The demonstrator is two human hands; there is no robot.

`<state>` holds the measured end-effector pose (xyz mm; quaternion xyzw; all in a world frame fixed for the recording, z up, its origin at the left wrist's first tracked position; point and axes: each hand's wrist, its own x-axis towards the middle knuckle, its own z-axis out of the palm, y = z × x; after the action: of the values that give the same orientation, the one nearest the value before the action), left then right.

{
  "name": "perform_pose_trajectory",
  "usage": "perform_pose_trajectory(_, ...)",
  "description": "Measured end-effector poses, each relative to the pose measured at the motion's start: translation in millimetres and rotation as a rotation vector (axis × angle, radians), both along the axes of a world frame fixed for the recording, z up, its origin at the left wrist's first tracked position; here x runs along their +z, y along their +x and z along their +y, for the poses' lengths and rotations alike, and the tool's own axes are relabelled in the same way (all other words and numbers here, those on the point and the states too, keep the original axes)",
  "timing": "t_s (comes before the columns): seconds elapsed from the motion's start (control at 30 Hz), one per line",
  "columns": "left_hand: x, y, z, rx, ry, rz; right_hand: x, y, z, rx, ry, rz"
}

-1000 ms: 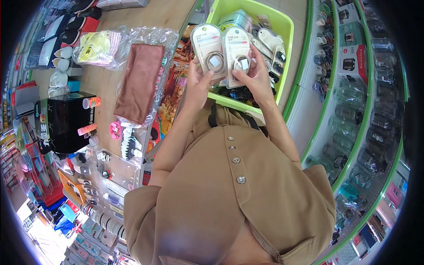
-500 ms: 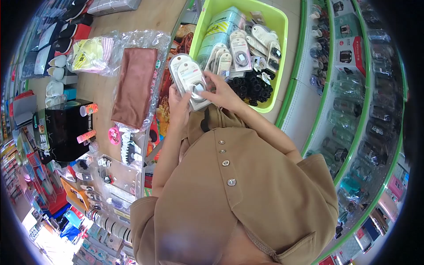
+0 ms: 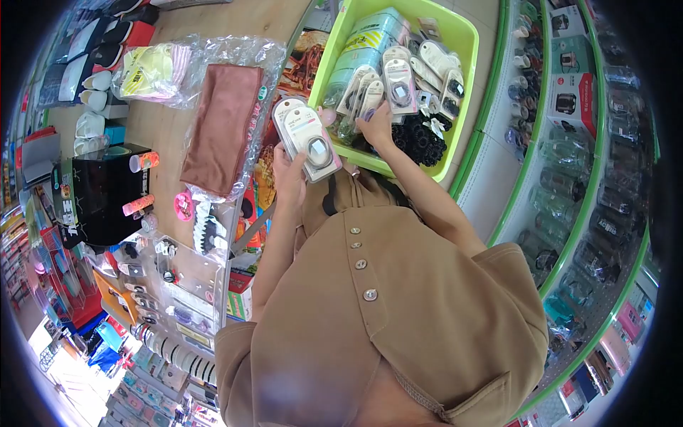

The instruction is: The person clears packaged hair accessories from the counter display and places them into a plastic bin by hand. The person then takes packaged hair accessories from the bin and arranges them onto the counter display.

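My left hand [image 3: 290, 176] is closed on a small stack of white carded hair-tie packs [image 3: 307, 135], the front one showing a dark coiled ring with a square white sticker. My right hand [image 3: 377, 128] reaches into a lime-green plastic tub [image 3: 466, 92], its fingers closed at the lower end of another carded pack [image 3: 371, 96]; the fingertips are partly hidden. More carded packs [image 3: 400, 85] stand around it. Black curly hair ties [image 3: 423, 146] lie beside the right hand, and a wrapped light-blue bundle [image 3: 370, 39] fills the tub's far left.
Left of the tub, a wooden table [image 3: 235, 25] bears a brown folded cloth in plastic [image 3: 224, 132], a yellow and pink packet [image 3: 153, 75], a black box [image 3: 107, 192] and shoes [image 3: 107, 53]. Green-edged shelves [image 3: 498, 199] with glassware [image 3: 562, 164] stand on the right.
My right hand has left the packs held in my left hand and moved right into the tub, onto another pack. My left hand keeps its hold. The view has shifted slightly.
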<state>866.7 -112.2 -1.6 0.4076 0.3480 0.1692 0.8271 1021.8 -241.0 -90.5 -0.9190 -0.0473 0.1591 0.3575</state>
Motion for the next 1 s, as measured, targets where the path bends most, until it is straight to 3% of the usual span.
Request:
perform_pose_trajectory(0.2, 0, 6, -3, -0.013, 0.059, -0.016, 16, -3, -4, 0.022, 0.056, 0.095)
perform_pose_trajectory(0.37, 7, 18, -3, -0.020, 0.087, -0.029, 43, -8, -24, 0.119, 0.146, 0.025)
perform_pose_trajectory(0.47, 9, 29, -5, -0.068, 0.167, -0.040, 81, -5, -35, 0.030, 0.525, 0.377)
perform_pose_trajectory(0.57, 14, 43, -11, -0.147, 0.282, -0.055, 109, -3, -41, 0.142, 0.756, 0.418)
perform_pose_trajectory(0.63, 29, 56, -20, -0.164, 0.282, -0.048, 134, -6, -40, 0.172, 0.717, 0.383)
perform_pose_trajectory(0.73, 37, 70, -31, -0.223, 0.358, -0.179, 150, -9, -37, 0.376, 0.385, -0.011)
perform_pose_trajectory(1.0, 50, 74, -46, -0.110, 0.048, -0.288, 174, -14, -42, 0.305, 0.367, -0.159)
